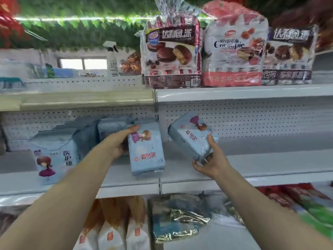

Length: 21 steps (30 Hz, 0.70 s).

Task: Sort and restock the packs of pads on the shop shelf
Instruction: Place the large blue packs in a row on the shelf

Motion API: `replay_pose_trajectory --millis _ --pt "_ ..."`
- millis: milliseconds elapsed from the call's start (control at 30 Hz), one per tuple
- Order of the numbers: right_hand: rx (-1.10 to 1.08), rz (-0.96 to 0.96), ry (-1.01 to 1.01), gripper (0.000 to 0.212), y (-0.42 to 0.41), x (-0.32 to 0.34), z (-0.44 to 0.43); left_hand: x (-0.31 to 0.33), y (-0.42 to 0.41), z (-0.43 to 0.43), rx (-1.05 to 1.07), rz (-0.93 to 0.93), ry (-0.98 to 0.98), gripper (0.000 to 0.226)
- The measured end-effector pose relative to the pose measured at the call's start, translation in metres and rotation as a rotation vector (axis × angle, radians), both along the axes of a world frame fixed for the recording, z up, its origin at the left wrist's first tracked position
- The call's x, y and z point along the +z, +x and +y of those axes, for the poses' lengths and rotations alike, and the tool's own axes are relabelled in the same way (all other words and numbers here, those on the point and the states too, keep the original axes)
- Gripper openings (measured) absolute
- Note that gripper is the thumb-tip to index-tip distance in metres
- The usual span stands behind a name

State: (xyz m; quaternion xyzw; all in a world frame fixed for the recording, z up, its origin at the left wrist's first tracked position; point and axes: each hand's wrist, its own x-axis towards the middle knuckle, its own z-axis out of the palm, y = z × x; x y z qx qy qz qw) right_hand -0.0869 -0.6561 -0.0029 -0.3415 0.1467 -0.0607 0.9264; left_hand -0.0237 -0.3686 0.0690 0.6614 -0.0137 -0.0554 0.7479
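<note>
Plainly, the right hand (210, 160) clamps a tilted pale-blue plastic pad pack (191, 137) — long axis leaning up-left — near the upright matching pale-blue pack (146, 150) clasped in the left hand (124, 144)'s grip.

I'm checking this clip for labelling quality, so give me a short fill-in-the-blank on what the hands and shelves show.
1. The left hand grips an upright pack whose wrapper is light ___.
2. The right hand holds a second pack that is not upright but ___.
3. On the top shelf stand ___ big pie bags.
4. The spray bottle stands to the ___ of those bags.
Missing words: blue; tilted; three; left.
</note>
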Motion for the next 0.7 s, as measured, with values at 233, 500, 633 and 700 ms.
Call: replay_pose_trajectory --millis 233,500,633,700 --pt "-0.050 0.026 -0.129 0.041 -0.023 0.002 -0.018 -0.013 0.002 -0.009 -0.082 -0.024 -0.038 0.035" --pt "-0.028 0.085 -0.227 0.051 -0.020 0.003 -0.041 -0.022 -0.014 -0.016 -0.064 0.002 -0.053 0.027" --pt "-0.006 0.088 -0.300 0.051 -0.009 0.006 -0.046 -0.018 -0.021 -0.016 -0.026 0.015 -0.041 0.034" --pt "0.015 0.076 -0.355 0.049 -0.002 0.010 -0.049 -0.018 -0.022 -0.016 -0.006 0.004 -0.045 0.033"
